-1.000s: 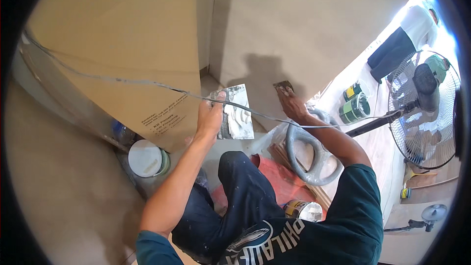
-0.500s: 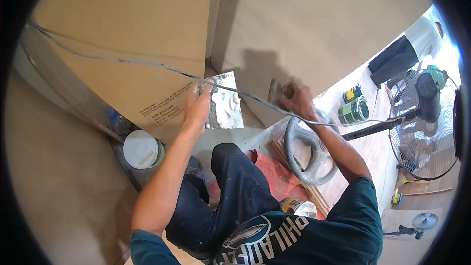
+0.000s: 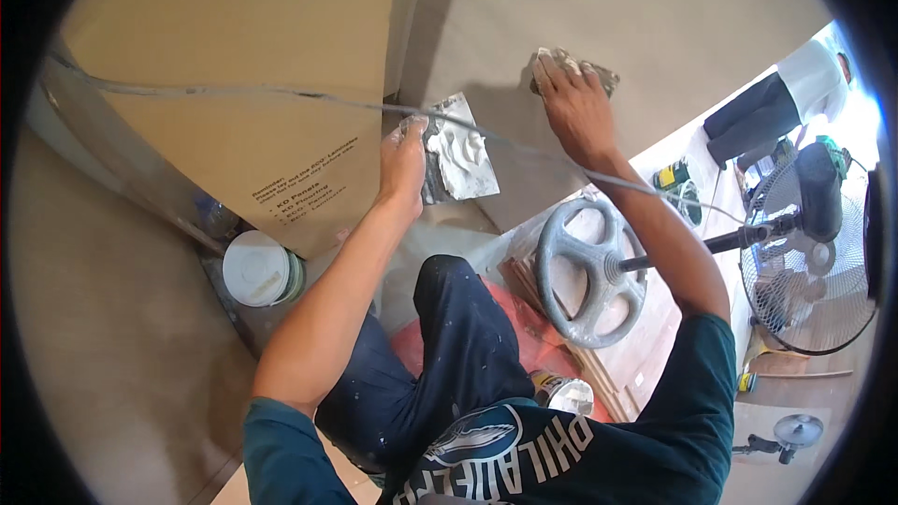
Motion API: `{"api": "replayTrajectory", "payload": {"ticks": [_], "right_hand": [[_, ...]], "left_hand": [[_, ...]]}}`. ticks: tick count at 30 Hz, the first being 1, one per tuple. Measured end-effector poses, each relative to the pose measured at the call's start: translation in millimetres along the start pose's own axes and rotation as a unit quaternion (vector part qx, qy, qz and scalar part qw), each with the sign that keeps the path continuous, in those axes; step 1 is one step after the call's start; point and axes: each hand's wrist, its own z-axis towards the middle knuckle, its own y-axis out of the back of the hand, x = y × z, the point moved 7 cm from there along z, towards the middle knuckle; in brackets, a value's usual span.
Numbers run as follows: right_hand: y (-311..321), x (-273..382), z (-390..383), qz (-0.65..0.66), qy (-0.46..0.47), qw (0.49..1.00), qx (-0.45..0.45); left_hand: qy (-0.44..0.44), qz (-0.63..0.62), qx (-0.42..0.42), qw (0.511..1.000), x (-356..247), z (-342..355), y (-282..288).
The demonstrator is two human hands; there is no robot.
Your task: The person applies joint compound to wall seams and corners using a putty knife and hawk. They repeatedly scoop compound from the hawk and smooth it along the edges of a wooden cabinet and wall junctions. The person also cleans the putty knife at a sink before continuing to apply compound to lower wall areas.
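My left hand [image 3: 404, 168] is closed on the edge of a flat metal plate [image 3: 434, 175], which carries a thick smear of white putty [image 3: 463, 151]. Farther right, my right hand [image 3: 575, 112] presses a dirty, putty-caked scraper [image 3: 606, 81] against the large brown board surface [image 3: 673, 9]. Its fingers lie over the tool and have white putty on them; they hide much of the blade. A grey cable [image 3: 309, 93] crosses the view in front of the plate and over my right forearm.
A tan printed board [image 3: 234, 19] stands at the left, above a white-lidded bucket [image 3: 254, 266]. To the right are a round grey fan base [image 3: 552, 262], its pole, and a fan [image 3: 804, 252]. Behind them are paint tubs [image 3: 672, 175] and another person [image 3: 758, 103].
My right hand has moved up and farther out with the scraper along the brown board. My left hand and the plate have shifted slightly right and up. The cable has swung upward on the left.
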Motion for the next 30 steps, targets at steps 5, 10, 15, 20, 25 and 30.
{"api": "replayTrajectory", "payload": {"ticks": [5, 10, 15, 20, 25, 30], "right_hand": [[-151, 50, -73, -0.132, 0.099, 0.973, 0.162], [-197, 80, -172, -0.006, 0.090, 0.976, 0.199], [-182, 124, -224, 0.017, 0.086, 0.962, 0.260], [-124, 150, -236, 0.430, -0.259, 0.818, 0.282], [-224, 205, -343, 0.551, -0.406, 0.694, 0.223], [-235, 219, -320, 0.456, -0.434, 0.723, 0.285]], "left_hand": [[-0.030, 0.038, -0.027, 0.998, 8, 10, -3], [-0.025, 0.035, -0.040, 0.998, 5, 8, 0], [0.070, 0.012, -0.003, 0.997, -6, -8, 20], [0.099, 0.088, -0.028, 0.991, -41, -54, 43], [0.139, 0.044, -0.080, 0.986, -43, -73, 57], [0.146, 0.074, -0.127, 0.978, -45, -89, 70]]}}
